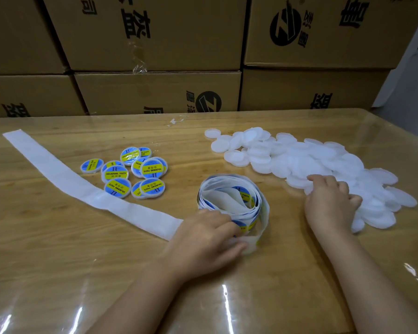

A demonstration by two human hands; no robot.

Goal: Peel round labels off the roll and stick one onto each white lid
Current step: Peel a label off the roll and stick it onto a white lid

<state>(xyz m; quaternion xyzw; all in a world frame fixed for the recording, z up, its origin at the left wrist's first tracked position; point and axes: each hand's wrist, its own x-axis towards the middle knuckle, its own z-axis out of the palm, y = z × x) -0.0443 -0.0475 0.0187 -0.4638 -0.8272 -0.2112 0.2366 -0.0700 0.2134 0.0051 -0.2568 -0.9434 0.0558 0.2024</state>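
A loose roll of round blue-and-yellow labels [229, 196] stands on the table centre. My left hand [208, 237] pinches the roll's near edge, where the backing strip leaves it. The spent white backing strip [65, 174] trails off to the far left. A heap of plain white lids [311, 162] lies at the right. My right hand [328, 201] rests palm down on the heap's near edge, fingers curled over the lids; whether it holds one is hidden. Several labelled lids [130, 174] lie in a cluster left of the roll.
The wooden table [58, 249] has a glossy clear cover. Stacked cardboard boxes [155, 90] form a wall along its far edge. A scrap of white film [175, 122] lies near the back edge.
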